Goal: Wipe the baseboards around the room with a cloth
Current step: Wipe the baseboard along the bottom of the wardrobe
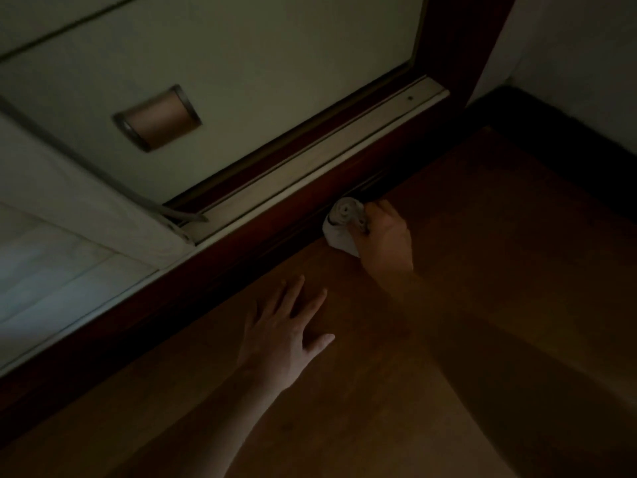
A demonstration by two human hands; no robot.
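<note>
my right hand (384, 241) covers the near side of the cloth (339, 224), and my fingertips are tucked out of sight in its folds. the cloth hides the stretch of baseboard (241, 257) right behind it. my right forearm is so deep in shadow that i cannot trace its edge. the palm of my left hand (286, 336) lies face down on the floor (482, 288), unseen, and that forearm is cut by the bottom edge. the door (275, 63) is cut off at the top, its recessed handle (158, 118) blurred. the baseboard in the far right corner is too dark to make out.
</note>
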